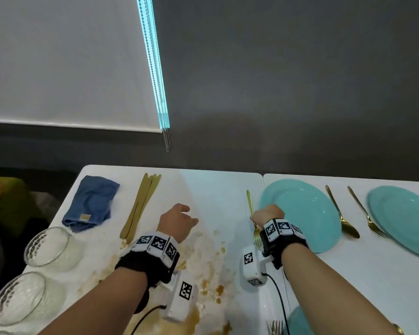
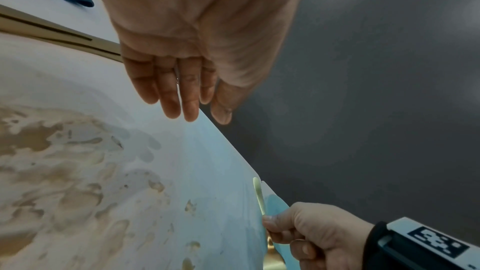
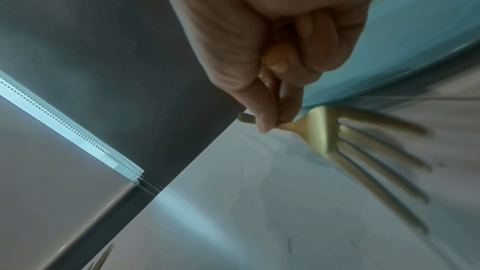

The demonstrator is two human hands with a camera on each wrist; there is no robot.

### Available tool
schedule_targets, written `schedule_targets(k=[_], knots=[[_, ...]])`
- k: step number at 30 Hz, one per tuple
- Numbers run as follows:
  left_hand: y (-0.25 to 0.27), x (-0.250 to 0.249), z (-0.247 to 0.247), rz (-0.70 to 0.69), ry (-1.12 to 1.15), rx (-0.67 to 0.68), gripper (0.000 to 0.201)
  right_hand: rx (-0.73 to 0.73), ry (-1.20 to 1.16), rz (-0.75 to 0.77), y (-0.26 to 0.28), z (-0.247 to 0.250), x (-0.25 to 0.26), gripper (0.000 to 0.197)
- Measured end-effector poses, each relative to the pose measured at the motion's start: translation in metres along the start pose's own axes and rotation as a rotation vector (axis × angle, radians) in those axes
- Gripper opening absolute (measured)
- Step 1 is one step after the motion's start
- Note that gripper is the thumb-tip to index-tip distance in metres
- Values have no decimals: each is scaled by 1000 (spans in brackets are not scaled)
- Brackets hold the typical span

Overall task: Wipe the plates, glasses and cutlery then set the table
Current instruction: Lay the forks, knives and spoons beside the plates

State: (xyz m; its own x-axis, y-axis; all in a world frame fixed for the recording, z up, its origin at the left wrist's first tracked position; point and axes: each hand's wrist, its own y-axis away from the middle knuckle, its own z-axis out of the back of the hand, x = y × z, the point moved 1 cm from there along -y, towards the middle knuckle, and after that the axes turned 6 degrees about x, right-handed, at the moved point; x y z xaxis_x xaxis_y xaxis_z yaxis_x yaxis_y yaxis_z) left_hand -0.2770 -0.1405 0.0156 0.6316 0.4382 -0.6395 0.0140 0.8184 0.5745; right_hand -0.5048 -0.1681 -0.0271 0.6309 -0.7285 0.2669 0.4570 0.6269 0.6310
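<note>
My right hand [image 1: 266, 215] pinches a gold fork [image 1: 253, 217] by its neck, just left of a turquoise plate [image 1: 302, 213]; the tines [image 3: 376, 163] point back toward me, low over the white table [image 1: 218, 189]. In the left wrist view the same fork [image 2: 258, 196] shows its handle above the right hand [image 2: 309, 231]. My left hand [image 1: 179, 220] hovers over the table with relaxed fingers [image 2: 168, 93], holding nothing. A gold spoon [image 1: 341, 213] and another gold fork [image 1: 368, 213] lie between that plate and a second turquoise plate [image 1: 402, 218].
Brown spills [image 1: 203, 274] smear the table under my left arm. A blue cloth [image 1: 91, 203] lies at the far left beside a bundle of gold knives [image 1: 140, 206]. Two glasses [image 1: 49, 245] stand on the left edge. More forks [image 1: 275, 327] sit near the front.
</note>
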Motion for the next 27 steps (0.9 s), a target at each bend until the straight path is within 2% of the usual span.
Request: schedule_targets(k=[7, 16, 18, 21, 27], knots=[[-27, 0, 7, -18, 25, -33, 37, -34, -98, -33, -26, -2, 13, 28], [-42, 7, 2, -45, 36, -35, 33, -159, -3, 20, -29, -3, 23, 32], [-44, 10, 1, -42, 35, -29, 32, -177, 7, 26, -30, -4, 25, 28], [-46, 15, 1, -38, 38, -21, 30, -199, 33, 58, -29, -4, 27, 8], [-50, 25, 0, -31, 49, -24, 28, -226, 99, 82, -26, -5, 28, 13]])
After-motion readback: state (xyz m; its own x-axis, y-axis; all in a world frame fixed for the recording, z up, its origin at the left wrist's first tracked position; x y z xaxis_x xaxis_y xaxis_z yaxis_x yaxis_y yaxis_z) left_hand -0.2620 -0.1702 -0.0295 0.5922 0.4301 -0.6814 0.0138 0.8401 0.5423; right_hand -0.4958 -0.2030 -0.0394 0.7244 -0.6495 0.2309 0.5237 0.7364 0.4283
